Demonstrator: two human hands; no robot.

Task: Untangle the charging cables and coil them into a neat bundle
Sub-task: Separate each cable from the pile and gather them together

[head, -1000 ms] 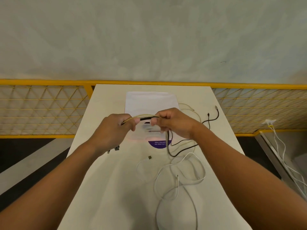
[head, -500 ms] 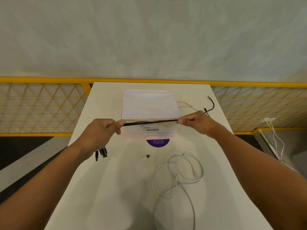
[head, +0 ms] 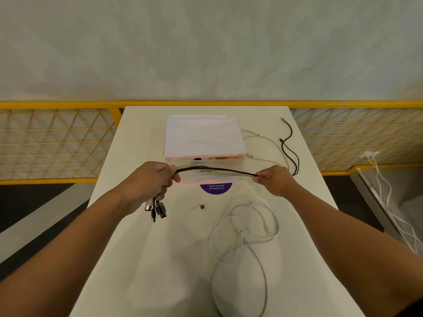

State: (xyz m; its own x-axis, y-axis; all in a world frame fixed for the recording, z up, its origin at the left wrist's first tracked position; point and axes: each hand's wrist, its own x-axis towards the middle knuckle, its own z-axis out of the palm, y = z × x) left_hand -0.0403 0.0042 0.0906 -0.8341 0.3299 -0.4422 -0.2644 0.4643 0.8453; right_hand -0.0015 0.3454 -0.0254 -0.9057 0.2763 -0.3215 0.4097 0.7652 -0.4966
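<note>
While pinched in left hand and right hand fingers, cables crosswise, plugs downward.

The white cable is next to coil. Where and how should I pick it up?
Probably by its plug, pinched from above: that end lies flat on the table, loose and left of the crossed loops, so pulling it should not tighten them.

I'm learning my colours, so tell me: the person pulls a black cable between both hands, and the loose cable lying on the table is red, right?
Not quite. In the head view, the loose cable on the table is white, not red. The rest holds: the left hand and the right hand hold a black cable stretched between them.
</note>
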